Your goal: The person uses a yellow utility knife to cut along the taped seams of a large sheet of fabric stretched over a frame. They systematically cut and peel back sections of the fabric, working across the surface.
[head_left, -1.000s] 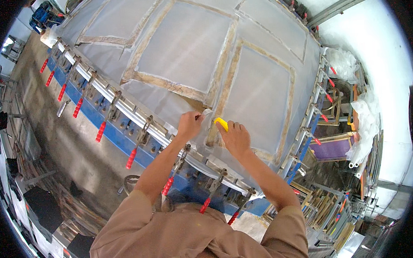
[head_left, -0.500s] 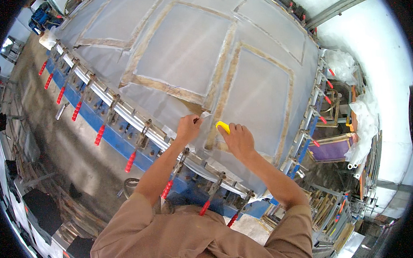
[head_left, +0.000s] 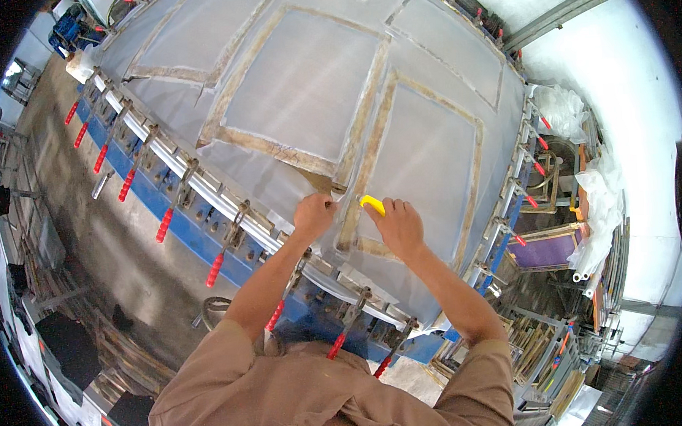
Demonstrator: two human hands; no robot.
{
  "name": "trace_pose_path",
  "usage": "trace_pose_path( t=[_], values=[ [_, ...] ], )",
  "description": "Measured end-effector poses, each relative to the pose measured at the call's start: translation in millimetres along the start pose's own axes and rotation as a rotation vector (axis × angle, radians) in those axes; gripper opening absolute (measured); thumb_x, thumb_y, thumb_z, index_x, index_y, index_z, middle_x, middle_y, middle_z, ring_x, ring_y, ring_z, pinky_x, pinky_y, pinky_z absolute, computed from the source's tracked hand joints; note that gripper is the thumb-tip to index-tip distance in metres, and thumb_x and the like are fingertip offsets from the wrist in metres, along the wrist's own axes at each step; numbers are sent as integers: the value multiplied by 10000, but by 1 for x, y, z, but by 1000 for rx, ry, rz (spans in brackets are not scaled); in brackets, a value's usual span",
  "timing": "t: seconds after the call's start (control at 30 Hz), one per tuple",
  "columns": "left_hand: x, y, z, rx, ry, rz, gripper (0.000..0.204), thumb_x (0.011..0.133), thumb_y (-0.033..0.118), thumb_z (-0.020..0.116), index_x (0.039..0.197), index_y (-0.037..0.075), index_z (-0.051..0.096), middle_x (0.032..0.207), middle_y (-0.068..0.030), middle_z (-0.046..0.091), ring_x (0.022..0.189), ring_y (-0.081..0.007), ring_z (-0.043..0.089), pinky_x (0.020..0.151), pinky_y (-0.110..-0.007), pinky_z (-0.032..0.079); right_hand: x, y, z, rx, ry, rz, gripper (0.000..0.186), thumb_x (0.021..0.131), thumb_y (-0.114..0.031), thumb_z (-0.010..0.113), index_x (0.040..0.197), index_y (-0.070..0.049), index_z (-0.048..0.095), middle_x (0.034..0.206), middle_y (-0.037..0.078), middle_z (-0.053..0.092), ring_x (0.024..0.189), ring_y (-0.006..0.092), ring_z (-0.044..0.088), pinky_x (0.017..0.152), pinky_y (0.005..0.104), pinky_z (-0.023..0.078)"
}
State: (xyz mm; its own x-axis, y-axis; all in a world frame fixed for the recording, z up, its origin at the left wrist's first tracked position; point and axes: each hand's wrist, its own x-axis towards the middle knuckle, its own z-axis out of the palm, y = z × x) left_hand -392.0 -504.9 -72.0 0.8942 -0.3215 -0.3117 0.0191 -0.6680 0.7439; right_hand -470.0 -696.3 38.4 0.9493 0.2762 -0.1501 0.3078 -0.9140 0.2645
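A pale translucent mesh sheet (head_left: 293, 78) is stretched over several rectangular frames, whose brown borders (head_left: 262, 146) show through it. Above a near frame corner, my left hand (head_left: 313, 217) is closed in a pinch on the mesh by a cut opening that bares brown material (head_left: 315, 180). Just to its right, my right hand (head_left: 401, 227) is wrapped round a yellow utility knife (head_left: 373, 205), with its front end pointing up and left beside the frame border. The blade itself is too small to make out.
Toggle clamps with red handles (head_left: 216, 269) line the blue stretching table's edge (head_left: 241, 272). On the right are crumpled clear plastic (head_left: 561, 112), a purple panel (head_left: 544, 248) and a rack of frames (head_left: 541, 349). More frames lean at the lower left.
The small whitish flap by my left fingers is no longer raised. My left hand has shifted slightly right; my right hand and the yellow knife have also moved slightly right.
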Motion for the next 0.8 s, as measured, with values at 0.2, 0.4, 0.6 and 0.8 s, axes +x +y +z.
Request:
trace_pose_path(
  t=[0.2, 0.4, 0.6, 0.8],
  values=[
    [3, -7, 4, -52, 25, -7, 237, 877, 297, 701, 903, 66, 747, 892, -197, 719, 870, -406, 684, 749, -510, 522, 36, 26, 17, 37, 44, 90, 458, 865, -105, 640, 1283, -289, 656, 913, 41, 571, 850, 229, 601, 749, 386, 492],
    [0, -5, 1, -37, 51, 28, 246, 879, 283, 691, 892, 41, 727, 907, -214, 711, 871, -419, 679, 745, -511, 518, 47, 37, 11, 27, 17, 83, 249, 952, -220, 615, 1185, -224, 701, 930, 61, 621, 925, 252, 628, 773, 392, 517],
    [-1, -2, -2, -68, 41, 17, 267, 882, 295, 675, 889, 30, 712, 936, -228, 701, 876, -431, 670, 758, -511, 512, 80, 73, 32, -49, 87, 83, 268, 941, -194, 618, 1179, -275, 708, 912, 56, 607, 891, 250, 608, 780, 402, 496],
    [0, -16, 3, -154, 111, 64, 188, 895, 216, 671, 895, 30, 697, 853, -206, 691, 831, -425, 665, 727, -480, 527, 62, 58, 14, -14, 102, 133, 330, 947, -184, 615, 1239, -315, 697, 862, 66, 600, 836, 257, 626, 748, 403, 491]
  ],
)
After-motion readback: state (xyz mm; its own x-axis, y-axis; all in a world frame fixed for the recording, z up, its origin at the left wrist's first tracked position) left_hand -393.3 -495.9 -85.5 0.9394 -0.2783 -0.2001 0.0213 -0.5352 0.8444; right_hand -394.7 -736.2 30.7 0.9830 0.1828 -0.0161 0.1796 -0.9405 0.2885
